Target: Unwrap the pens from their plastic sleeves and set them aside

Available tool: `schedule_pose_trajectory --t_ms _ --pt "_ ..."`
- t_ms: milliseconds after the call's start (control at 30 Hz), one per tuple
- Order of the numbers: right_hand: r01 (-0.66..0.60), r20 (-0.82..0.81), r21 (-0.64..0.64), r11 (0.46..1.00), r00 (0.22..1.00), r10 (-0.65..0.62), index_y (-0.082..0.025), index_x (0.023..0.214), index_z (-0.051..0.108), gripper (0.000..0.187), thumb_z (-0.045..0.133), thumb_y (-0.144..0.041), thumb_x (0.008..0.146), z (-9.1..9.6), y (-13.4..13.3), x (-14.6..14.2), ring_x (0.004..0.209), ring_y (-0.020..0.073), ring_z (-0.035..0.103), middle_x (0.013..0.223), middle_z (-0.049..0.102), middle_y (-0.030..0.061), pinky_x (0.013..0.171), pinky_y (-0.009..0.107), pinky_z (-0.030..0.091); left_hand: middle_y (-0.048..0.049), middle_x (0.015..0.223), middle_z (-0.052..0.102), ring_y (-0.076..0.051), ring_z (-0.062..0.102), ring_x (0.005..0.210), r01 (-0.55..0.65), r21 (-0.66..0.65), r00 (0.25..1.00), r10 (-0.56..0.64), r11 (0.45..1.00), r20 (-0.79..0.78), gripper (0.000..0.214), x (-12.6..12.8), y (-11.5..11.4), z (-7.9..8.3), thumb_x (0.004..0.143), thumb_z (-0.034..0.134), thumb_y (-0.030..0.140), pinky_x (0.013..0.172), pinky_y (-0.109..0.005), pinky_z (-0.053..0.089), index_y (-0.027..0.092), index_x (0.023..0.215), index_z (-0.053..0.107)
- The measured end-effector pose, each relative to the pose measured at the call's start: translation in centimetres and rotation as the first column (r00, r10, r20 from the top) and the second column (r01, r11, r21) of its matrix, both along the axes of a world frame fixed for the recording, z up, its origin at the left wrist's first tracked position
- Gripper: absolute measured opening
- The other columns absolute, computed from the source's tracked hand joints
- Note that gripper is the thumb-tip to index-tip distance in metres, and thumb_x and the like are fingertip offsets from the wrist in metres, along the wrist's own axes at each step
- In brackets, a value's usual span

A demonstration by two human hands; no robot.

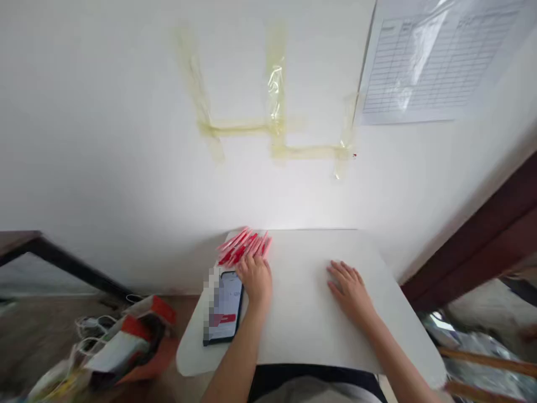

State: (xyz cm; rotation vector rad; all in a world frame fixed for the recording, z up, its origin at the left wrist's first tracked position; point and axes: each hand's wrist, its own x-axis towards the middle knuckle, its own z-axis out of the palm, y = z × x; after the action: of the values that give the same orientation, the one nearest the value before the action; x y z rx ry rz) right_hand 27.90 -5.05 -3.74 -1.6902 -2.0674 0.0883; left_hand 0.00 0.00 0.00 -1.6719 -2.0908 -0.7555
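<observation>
A pile of several red and white pens (243, 246) lies at the far left corner of a small white table (310, 324). My left hand (254, 278) rests on the near end of the pile, fingers curled down over the pens. My right hand (349, 287) lies flat on the bare tabletop to the right, fingers spread, holding nothing. A phone (224, 308) with a lit screen lies on the table just left of my left wrist.
A white wall (126, 140) with yellowed tape strips (274, 112) and a plastic-covered printed chart (436, 56) stands behind the table. Bags and white cables (121, 341) clutter the floor to the left. Dark wooden furniture (482, 235) is at the right.
</observation>
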Motion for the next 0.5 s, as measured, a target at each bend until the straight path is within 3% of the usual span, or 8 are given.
schedule_pose_trajectory --t_ms 233,500 --pt "-0.013 -0.084 0.011 1.0 0.996 0.014 -0.027 0.133 0.059 0.04 0.045 -0.04 0.098 0.1 0.5 0.6 0.141 0.0298 0.042 0.147 0.053 0.006 0.116 0.055 0.034 -0.0115 0.123 0.062 -0.033 0.051 0.121 0.237 0.037 0.968 -0.239 0.971 0.071 0.011 0.2 -0.3 -0.2 0.089 0.061 0.024 0.106 -0.055 0.039 0.02 0.094 0.069" --pt "-0.065 -0.21 0.031 0.997 0.975 0.07 -0.033 0.132 0.06 0.037 0.05 -0.04 0.097 3.2 2.5 0.2 0.137 0.029 0.045 0.142 0.057 0.0058 0.108 0.053 0.045 -0.0081 0.129 0.06 -0.032 0.046 0.128 0.469 0.005 0.873 -0.464 0.883 0.147 0.011 1.5 -1.3 -0.2 0.088 0.063 0.023 0.111 -0.06 0.033 0.025 0.091 0.073"
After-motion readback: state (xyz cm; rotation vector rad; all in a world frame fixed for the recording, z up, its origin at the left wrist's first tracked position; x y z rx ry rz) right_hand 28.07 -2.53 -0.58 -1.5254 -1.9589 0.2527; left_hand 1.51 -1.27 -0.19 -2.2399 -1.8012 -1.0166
